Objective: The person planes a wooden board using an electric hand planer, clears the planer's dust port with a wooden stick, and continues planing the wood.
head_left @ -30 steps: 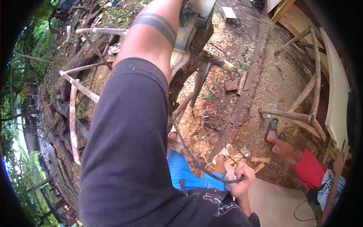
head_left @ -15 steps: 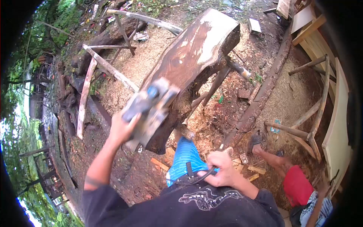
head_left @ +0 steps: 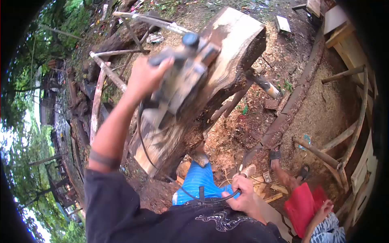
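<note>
My left hand (head_left: 148, 77) is wrapped round the rear handle of an electric planer (head_left: 178, 85), which has a dark round front knob and looks blurred. The planer rests over the middle of a thick wooden slab (head_left: 239, 34) with a pale far end and rough bark edges. From the tool a black power cord (head_left: 142, 139) loops down across the near end of the slab to my body. Close to my waist, my right hand (head_left: 243, 193) is closed on this cord. Whether the planer's sole touches the wood cannot be made out.
Round wooden legs (head_left: 265, 85) prop the slab. Pole trestles stand at the left (head_left: 111, 75) and right (head_left: 348, 137). A co-worker in red clothing (head_left: 302, 210) is at the lower right. Shavings (head_left: 227, 137) and offcuts (head_left: 275, 197) litter the ground beside a long beam (head_left: 283, 109).
My left hand has pushed the planer forward along the slab, from its near end to the middle, uncovering the near end. My right hand keeps the cord and has dropped slightly lower.
</note>
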Demonstrator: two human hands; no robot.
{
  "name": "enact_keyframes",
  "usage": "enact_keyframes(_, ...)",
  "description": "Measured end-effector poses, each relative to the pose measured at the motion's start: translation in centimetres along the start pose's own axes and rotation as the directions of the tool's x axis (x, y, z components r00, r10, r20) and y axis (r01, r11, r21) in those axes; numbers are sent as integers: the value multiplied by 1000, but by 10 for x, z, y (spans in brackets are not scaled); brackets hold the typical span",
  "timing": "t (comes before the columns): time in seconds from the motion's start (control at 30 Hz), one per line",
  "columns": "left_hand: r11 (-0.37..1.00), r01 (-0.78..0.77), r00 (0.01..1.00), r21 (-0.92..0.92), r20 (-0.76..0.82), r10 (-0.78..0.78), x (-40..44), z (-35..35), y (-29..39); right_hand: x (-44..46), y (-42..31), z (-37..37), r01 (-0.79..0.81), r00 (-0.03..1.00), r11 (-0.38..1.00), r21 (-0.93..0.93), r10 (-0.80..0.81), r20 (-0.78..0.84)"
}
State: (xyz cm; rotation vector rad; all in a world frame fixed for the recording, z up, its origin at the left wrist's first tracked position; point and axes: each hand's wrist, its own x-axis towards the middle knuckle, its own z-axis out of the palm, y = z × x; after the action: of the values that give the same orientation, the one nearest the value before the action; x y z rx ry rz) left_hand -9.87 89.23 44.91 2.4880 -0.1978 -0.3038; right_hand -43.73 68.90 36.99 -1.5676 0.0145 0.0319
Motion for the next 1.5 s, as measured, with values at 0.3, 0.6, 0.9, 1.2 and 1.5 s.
enact_keyframes(0.3, 975, -137, 988, -173, 50, 148, 214, 69, 133, -31, 33, 8, -78, 901, 997, -5, 68, -429)
enact_keyframes(0.6, 967, -225, 970, 120, 119, 211, 136, 36, 68, -36, -12, 28, -61, 952, 979, -195, -2, -307)
enact_keyframes(0.9, 988, 61, 992, 140, 105, -76, -204, -63, -103, -24, -47, 39, 115, 988, 983, -141, -98, 120)
enact_keyframes(1.2, 990, 122, 991, 74, 48, -126, -196, -37, -63, -26, -17, 15, -55, 996, 993, -107, 61, 60)
enact_keyframes(1.5, 970, -234, 971, 70, 71, 229, 42, 57, 67, -51, 20, 0, -120, 956, 992, -40, 104, -274)
